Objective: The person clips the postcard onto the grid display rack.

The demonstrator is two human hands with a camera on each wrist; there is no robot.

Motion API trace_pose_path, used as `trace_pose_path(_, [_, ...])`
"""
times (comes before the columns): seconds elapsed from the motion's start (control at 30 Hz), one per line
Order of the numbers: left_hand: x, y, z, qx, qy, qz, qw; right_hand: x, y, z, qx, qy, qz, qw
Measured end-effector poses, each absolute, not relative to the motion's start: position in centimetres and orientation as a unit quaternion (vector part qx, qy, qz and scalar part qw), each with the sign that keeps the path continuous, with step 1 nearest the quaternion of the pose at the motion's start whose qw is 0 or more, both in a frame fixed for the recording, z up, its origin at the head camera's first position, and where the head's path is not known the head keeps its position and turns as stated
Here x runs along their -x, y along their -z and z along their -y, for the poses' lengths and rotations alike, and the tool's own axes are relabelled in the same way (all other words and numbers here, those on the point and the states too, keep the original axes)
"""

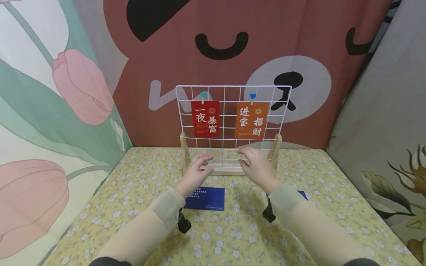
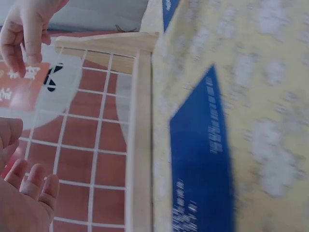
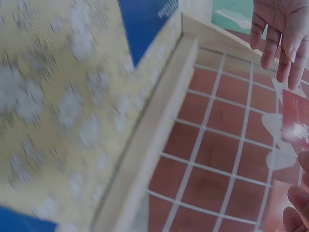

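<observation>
My left hand point(image 1: 196, 171) is in the air before the lower part of a white wire grid rack point(image 1: 223, 139), its fingers loosely bent with nothing in them. To its right, my right hand point(image 1: 259, 168) also holds nothing, fingers relaxed. On the grid hang a red card point(image 1: 206, 129) under a green heart clip point(image 1: 203, 95) and an orange card point(image 1: 252, 129) under a blue heart clip point(image 1: 253, 96). A blue card point(image 1: 209, 201) lies on the table below my left hand. Another blue card point(image 1: 302, 193) is mostly hidden by my right forearm.
The rack stands on a wooden base point(image 1: 227, 171) with wooden side posts. A yellow floral cloth point(image 1: 139, 192) covers the table. Behind hangs a curtain with a bear print point(image 1: 219, 70); patterned cloths also close off the left and right sides.
</observation>
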State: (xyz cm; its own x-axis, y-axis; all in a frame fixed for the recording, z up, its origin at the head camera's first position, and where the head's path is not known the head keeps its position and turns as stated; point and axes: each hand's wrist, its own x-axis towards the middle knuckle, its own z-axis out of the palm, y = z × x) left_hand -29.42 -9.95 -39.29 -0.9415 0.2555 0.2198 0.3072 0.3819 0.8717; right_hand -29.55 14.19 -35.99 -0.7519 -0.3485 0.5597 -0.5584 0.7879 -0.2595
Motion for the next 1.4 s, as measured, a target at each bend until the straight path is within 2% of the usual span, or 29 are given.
trace_pose_path(0.3, [28.0, 42.0, 12.3, 0.112, 0.540, 0.834, -0.004, 28.5, 39.6, -12.5, -0.219, -0.248, 0.920, 0.209])
trace_pose_path(0.67, [27.0, 43.5, 15.0, 0.037, 0.517, 0.855, -0.007, 27.2, 42.4, -11.1, -0.121, -0.386, 0.909, 0.096])
trace_pose_path(0.87, [26.6, 44.7, 16.2, -0.003, 0.514, 0.858, -0.023, 27.0, 44.0, -10.8, -0.085, -0.459, 0.882, 0.061])
trace_pose_path(1.2, [26.5, 45.5, 16.7, -0.028, 0.510, 0.859, -0.038, 26.5, 45.3, -9.8, -0.024, -0.582, 0.813, -0.009])
trace_pose_path(1.4, [26.9, 45.8, 16.5, -0.042, 0.487, 0.871, -0.045, 26.4, 46.1, -9.1, -0.002, -0.592, 0.806, -0.030])
